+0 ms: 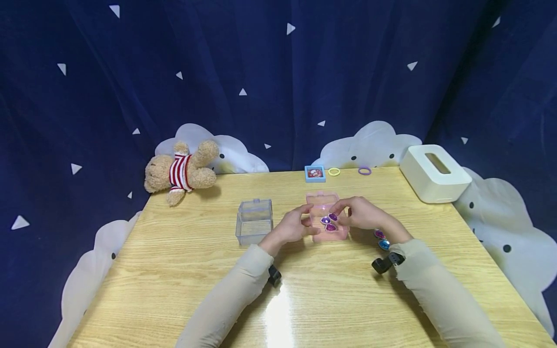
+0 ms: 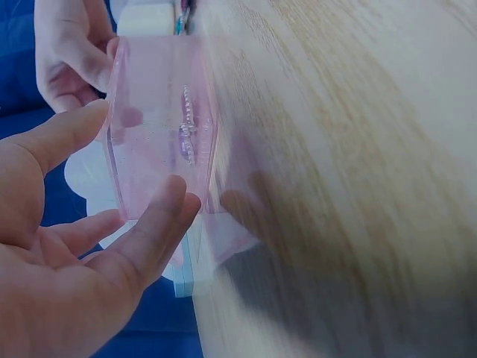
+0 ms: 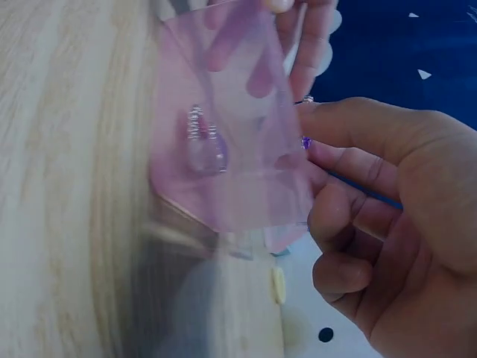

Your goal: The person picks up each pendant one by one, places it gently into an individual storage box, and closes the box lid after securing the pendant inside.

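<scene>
A pink transparent box (image 1: 319,236) with its lid raised sits at mid-table, with purple and magenta gems (image 1: 331,227) inside, edged in silvery beads. My left hand (image 1: 292,226) is at the box's left side, its extended thumb and fingers touching the plastic in the left wrist view. Over the right part of the box, my right hand (image 1: 359,212) pinches a purple gem (image 3: 305,142) at the rim, mostly hidden by the fingers. A pink gem (image 1: 379,234) and a blue gem (image 1: 384,244) lie on the table beside the right wrist.
A clear bluish box (image 1: 254,239), its lid up, stands left of the left hand. Farther back are a teddy bear (image 1: 180,171), a small blue-framed square (image 1: 315,174), a yellow ring (image 1: 334,171), a purple ring (image 1: 364,170) and a white tissue box (image 1: 435,174).
</scene>
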`<state>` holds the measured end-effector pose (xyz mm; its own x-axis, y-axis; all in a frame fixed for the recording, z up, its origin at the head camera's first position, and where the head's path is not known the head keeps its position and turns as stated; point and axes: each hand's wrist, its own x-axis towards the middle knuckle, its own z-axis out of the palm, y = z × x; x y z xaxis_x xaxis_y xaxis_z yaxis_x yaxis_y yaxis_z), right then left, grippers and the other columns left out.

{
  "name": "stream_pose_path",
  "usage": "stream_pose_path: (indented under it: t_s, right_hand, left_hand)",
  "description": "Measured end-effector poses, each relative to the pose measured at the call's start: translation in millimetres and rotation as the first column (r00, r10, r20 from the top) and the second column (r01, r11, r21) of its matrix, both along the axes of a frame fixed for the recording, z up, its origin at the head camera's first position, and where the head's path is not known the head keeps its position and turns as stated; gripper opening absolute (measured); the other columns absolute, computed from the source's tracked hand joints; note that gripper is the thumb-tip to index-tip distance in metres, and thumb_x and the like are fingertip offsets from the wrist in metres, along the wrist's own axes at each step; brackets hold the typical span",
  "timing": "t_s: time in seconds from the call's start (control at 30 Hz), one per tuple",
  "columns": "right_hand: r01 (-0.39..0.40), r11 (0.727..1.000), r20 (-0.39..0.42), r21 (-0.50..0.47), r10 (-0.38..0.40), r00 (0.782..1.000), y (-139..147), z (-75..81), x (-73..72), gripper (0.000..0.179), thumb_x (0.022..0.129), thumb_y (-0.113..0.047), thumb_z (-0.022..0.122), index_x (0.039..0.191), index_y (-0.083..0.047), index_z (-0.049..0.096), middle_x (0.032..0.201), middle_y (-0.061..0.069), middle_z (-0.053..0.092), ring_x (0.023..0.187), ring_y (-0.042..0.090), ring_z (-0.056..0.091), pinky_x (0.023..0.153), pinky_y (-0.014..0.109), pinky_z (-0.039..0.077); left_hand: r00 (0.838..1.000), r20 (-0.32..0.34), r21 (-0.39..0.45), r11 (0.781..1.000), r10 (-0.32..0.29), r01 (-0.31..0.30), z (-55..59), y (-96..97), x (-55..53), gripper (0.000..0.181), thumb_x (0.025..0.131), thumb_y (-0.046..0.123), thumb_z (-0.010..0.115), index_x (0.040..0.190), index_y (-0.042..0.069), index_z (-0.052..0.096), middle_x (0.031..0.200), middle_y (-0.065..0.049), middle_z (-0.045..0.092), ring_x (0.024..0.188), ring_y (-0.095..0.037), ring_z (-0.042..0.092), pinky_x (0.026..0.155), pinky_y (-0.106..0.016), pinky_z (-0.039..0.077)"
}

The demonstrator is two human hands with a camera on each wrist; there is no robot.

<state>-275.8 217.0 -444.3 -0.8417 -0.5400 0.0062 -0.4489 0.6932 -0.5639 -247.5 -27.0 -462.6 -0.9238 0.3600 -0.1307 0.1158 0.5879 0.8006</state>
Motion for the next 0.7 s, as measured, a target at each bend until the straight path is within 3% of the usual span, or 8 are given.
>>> stream_pose_path:
  t_s: [0.27,0.47,0.7]
  right_hand:
    - [-0.030,0.999,0.033,0.020,0.030,0.999,-6,-9.6,-2.2,0.030,0.078,-0.013,0.078,0.107,-0.013,0.075,0.099,0.002,0.074,0.069,0.011,0.055,0.066,0.025,0.047]
    - [-0.047,0.997,0.002,0.054,0.047,0.999,-9,-14.7,-3.9,0.025,0.078,-0.015,0.079,0.102,-0.016,0.076,0.097,-0.003,0.075,0.078,0.017,0.062,0.076,0.029,0.048]
    - [-0.064,0.995,-0.030,0.076,0.066,0.997,-10,-14.6,-3.8,0.024,0.079,-0.014,0.078,0.102,-0.014,0.076,0.093,0.000,0.076,0.082,0.021,0.066,0.077,0.033,0.051]
  left_hand:
    - [1.000,0.008,0.009,1.000,0.000,0.000,0.7,-0.2,0.2,0.086,0.082,0.023,0.083,0.155,0.016,0.037,0.151,-0.008,0.049,0.113,-0.022,0.064,0.101,-0.034,0.050]
    - [1.000,0.000,0.006,1.000,-0.003,0.003,-0.1,-0.4,-0.2,0.086,0.082,0.023,0.083,0.155,0.015,0.037,0.151,-0.008,0.050,0.113,-0.021,0.064,0.101,-0.034,0.050]
    - [1.000,0.002,0.010,1.000,-0.001,0.001,-0.4,-0.1,-0.1,0.086,0.083,0.021,0.082,0.155,0.015,0.037,0.153,-0.007,0.048,0.115,-0.020,0.064,0.101,-0.033,0.051]
